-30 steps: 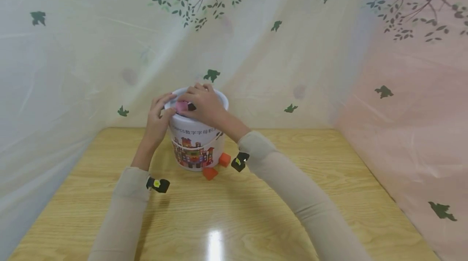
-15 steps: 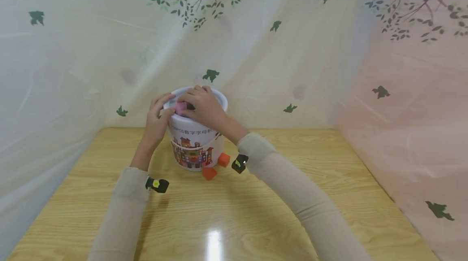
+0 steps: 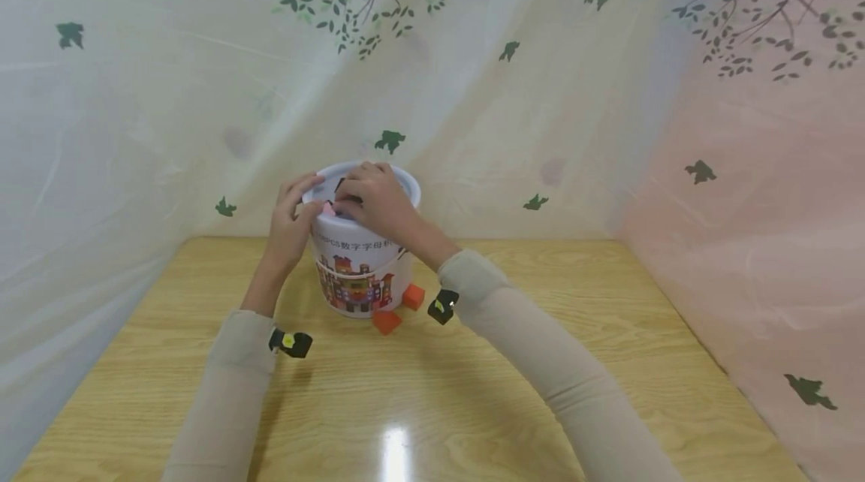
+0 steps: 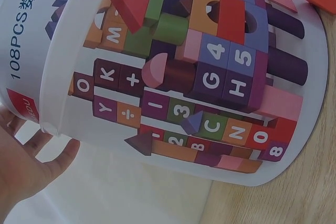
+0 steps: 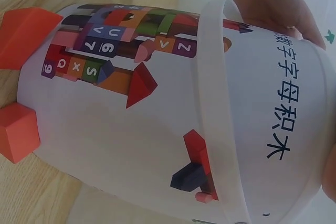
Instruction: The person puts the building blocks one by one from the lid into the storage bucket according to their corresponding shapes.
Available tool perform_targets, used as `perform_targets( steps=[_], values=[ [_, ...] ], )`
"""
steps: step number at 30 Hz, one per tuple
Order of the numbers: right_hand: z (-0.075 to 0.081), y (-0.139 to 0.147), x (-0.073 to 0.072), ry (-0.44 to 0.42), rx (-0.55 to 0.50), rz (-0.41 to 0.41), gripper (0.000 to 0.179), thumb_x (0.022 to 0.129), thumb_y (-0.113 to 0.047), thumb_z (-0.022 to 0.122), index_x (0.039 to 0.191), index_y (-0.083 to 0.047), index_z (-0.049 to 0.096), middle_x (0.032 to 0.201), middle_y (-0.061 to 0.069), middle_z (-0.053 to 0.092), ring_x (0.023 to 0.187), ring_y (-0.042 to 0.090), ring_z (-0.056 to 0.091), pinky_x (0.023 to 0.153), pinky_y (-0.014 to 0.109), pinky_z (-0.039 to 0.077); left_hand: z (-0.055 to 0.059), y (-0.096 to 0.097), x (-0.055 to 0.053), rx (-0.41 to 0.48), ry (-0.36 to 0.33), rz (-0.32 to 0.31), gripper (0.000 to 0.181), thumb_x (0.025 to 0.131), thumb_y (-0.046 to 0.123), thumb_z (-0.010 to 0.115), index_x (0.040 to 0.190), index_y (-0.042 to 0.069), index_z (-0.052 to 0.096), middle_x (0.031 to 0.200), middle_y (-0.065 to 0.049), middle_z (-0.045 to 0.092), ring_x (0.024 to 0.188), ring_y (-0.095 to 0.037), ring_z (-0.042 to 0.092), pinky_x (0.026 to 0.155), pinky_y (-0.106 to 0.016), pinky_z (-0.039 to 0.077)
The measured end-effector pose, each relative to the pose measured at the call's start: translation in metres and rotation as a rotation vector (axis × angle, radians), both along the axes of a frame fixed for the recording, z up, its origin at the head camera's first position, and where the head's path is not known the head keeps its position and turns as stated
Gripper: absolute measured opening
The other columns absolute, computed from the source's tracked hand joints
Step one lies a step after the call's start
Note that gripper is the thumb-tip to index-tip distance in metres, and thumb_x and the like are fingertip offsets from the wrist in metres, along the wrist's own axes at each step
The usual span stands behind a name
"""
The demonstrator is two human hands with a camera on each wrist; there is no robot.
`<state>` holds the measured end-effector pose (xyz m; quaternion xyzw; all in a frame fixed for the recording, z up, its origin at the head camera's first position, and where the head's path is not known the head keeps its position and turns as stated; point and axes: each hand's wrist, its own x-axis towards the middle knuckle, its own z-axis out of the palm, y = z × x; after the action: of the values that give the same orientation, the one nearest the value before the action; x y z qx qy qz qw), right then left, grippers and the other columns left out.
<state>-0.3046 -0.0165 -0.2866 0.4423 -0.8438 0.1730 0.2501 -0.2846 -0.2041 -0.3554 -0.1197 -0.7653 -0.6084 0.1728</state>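
A white toy-block bucket (image 3: 361, 272) with printed blocks on its side stands upright on the table. My left hand (image 3: 290, 215) grips its rim at the left, thumb at the near side; in the left wrist view the left hand (image 4: 31, 166) shows fingers against the bucket wall. My right hand (image 3: 381, 200) reaches into the bucket's mouth with fingers bent, and something dark shows near the fingertips. Whether it holds a block there is hidden. A small part of a pink block (image 3: 329, 209) shows at the rim, between the two hands.
Two orange-red blocks lie on the wooden table (image 3: 473, 392) by the bucket's foot: one block (image 3: 414, 296) at its right, another (image 3: 387, 321) in front. A patterned curtain (image 3: 473, 114) hangs behind the table.
The pink block, earlier plainly visible by my right fingers, has sunk lower, mostly out of sight. My right fingers have shifted slightly down and right. My left hand stays on the rim.
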Motion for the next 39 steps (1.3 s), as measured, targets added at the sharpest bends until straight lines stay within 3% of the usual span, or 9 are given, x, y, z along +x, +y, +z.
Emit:
perform_targets(
  steps=[25, 34, 39],
  values=[
    [-0.004, 0.001, 0.000, 0.123, -0.036, -0.007, 0.013, 0.094, -0.022, 0.073, 0.100, -0.013, 0.078, 0.102, 0.001, 0.077, 0.101, 0.020, 0.066, 0.105, 0.042, 0.047, -0.001, 0.000, -0.001, -0.007, 0.010, 0.006, 0.051, 0.102, 0.018, 0.047, 0.153, 0.012, 0.046, 0.162, -0.007, 0.028, 0.145, -0.029, 0.028, 0.117, -0.062, 0.036],
    [0.002, 0.009, 0.000, 0.133, -0.011, -0.039, 0.027, 0.096, -0.028, 0.070, 0.118, -0.013, 0.074, 0.119, 0.004, 0.075, 0.111, 0.021, 0.067, 0.108, 0.042, 0.047, -0.002, 0.000, -0.002, -0.005, 0.019, 0.002, 0.050, 0.103, 0.018, 0.046, 0.152, 0.011, 0.047, 0.162, -0.007, 0.028, 0.146, -0.028, 0.028, 0.117, -0.061, 0.037],
    [0.002, 0.023, -0.001, 0.065, -0.039, -0.022, 0.031, 0.095, -0.025, 0.071, 0.123, -0.012, 0.072, 0.125, 0.006, 0.073, 0.119, 0.022, 0.065, 0.109, 0.041, 0.046, -0.002, 0.000, -0.001, -0.020, 0.016, 0.014, 0.050, 0.102, 0.018, 0.046, 0.152, 0.011, 0.047, 0.162, -0.008, 0.028, 0.145, -0.030, 0.028, 0.118, -0.062, 0.036]
  ],
)
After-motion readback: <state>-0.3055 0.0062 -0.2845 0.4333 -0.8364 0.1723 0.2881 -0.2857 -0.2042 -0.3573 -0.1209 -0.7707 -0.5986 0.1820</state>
